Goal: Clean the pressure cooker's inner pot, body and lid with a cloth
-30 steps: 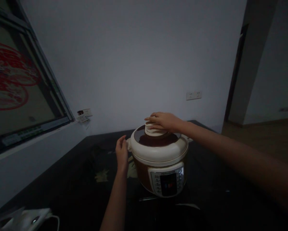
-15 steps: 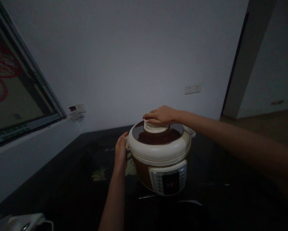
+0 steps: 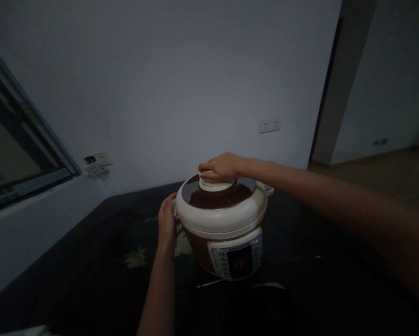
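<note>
An electric pressure cooker [image 3: 199, 245] with a brown body stands upright on a dark, glossy tabletop [image 3: 101, 261]. Its control panel [image 3: 237, 259] faces me, with a dark display in the middle. The cream lid [image 3: 219, 219] with a dark brown top sits on the cooker. My right hand [image 3: 223, 165] is closed over the cream knob [image 3: 216, 185] at the lid's centre. At the cooker's left side, my left hand [image 3: 167, 224] grips the side handle [image 3: 175, 208], most of which is hidden by the fingers.
A double wall socket [image 3: 269, 125] is behind the cooker to the right. Loose sockets [image 3: 97, 164] hang on the wall at left, beside a window [image 3: 17, 140]. Part of a white object [image 3: 27, 331] shows at the bottom left corner. A doorway [image 3: 330, 116] stands at right.
The whole view has shifted, so cooker and hands appear a little further left. Both hands keep their places on the knob and side handle; the lid stays on.
</note>
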`<state>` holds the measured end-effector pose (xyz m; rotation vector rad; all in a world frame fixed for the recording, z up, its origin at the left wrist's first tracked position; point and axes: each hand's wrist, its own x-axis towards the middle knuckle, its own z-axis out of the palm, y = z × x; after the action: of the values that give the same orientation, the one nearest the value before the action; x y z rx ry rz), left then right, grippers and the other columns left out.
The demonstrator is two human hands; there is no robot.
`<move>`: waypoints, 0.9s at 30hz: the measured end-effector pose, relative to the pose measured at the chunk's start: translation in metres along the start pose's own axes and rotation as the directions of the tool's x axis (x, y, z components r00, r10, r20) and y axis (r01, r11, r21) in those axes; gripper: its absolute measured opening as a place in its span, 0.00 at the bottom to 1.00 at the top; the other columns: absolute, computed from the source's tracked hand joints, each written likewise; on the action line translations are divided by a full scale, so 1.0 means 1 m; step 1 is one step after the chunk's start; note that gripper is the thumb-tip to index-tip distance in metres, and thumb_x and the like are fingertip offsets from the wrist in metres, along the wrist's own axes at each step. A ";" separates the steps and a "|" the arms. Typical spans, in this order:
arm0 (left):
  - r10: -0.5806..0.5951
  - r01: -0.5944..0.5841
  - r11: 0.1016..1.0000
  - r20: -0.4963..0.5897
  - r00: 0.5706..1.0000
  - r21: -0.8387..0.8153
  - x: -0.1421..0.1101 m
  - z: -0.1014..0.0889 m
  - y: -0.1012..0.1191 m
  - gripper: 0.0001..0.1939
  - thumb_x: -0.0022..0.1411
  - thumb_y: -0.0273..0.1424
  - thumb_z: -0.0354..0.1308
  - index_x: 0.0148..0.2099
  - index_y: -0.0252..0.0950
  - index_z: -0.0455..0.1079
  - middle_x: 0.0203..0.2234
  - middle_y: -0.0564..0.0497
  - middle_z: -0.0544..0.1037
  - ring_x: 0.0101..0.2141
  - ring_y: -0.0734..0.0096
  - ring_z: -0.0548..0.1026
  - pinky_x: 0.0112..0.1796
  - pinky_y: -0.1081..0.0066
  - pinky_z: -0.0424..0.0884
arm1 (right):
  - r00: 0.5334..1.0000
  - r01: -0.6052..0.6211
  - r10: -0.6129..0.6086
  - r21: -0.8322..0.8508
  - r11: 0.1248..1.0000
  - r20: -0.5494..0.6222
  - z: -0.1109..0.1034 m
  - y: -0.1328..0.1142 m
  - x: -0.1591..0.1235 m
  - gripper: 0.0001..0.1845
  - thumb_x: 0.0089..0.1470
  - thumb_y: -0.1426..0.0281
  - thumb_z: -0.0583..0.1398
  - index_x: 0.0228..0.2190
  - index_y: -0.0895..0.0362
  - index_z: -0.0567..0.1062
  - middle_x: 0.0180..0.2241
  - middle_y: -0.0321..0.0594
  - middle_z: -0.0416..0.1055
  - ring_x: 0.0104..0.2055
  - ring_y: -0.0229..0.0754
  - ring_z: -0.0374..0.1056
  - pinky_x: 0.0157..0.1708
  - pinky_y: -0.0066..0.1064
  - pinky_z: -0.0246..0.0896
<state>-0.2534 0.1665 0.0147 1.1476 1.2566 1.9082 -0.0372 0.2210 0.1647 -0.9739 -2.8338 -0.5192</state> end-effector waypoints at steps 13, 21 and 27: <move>0.015 -0.014 0.996 -0.011 1.000 0.090 -0.004 0.000 0.005 0.21 0.59 0.43 0.51 0.46 0.34 0.74 0.43 0.45 0.77 0.44 0.62 0.74 0.46 0.63 0.68 | 0.998 -0.065 0.065 0.050 0.997 -0.013 0.002 -0.005 -0.001 0.30 0.64 0.50 0.41 0.52 0.51 0.70 0.44 0.50 0.76 0.41 0.53 0.72 0.32 0.35 0.56; 0.014 -0.012 0.994 -0.018 1.000 0.106 -0.005 0.001 0.008 0.21 0.59 0.42 0.51 0.46 0.33 0.74 0.44 0.44 0.77 0.44 0.61 0.74 0.47 0.61 0.68 | 0.994 -0.094 0.098 0.083 0.992 -0.039 0.003 -0.008 -0.003 0.30 0.64 0.50 0.41 0.52 0.51 0.71 0.45 0.51 0.75 0.42 0.53 0.72 0.34 0.37 0.59; 0.022 -0.020 0.993 -0.016 1.000 0.114 0.000 -0.003 0.001 0.22 0.58 0.43 0.51 0.47 0.34 0.74 0.43 0.45 0.77 0.44 0.61 0.74 0.48 0.61 0.67 | 0.980 -0.181 0.190 0.127 0.975 -0.065 0.004 -0.014 -0.007 0.31 0.63 0.48 0.42 0.52 0.50 0.72 0.47 0.51 0.75 0.44 0.54 0.72 0.37 0.39 0.61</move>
<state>-0.2558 0.1651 0.0148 1.2082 1.3835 1.8858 -0.0405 0.2077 0.1556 -1.1531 -2.6367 -0.3528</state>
